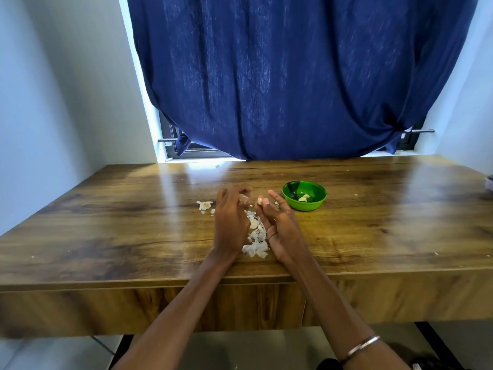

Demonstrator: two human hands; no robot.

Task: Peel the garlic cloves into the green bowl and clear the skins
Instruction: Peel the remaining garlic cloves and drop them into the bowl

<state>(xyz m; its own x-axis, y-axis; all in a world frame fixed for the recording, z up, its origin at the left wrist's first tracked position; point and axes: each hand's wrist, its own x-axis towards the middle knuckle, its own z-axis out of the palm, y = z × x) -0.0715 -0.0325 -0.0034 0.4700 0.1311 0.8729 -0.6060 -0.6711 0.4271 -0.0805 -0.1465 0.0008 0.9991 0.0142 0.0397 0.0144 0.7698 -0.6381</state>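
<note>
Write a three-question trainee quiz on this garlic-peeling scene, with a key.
1. True or false: the green bowl already holds peeled cloves.
2. Which hand pinches the garlic clove: A) left hand B) right hand?
3. Where does the pile of skins lie?

Key: 1. True. 2. B. 3. On the wooden table, between the two hands.
</note>
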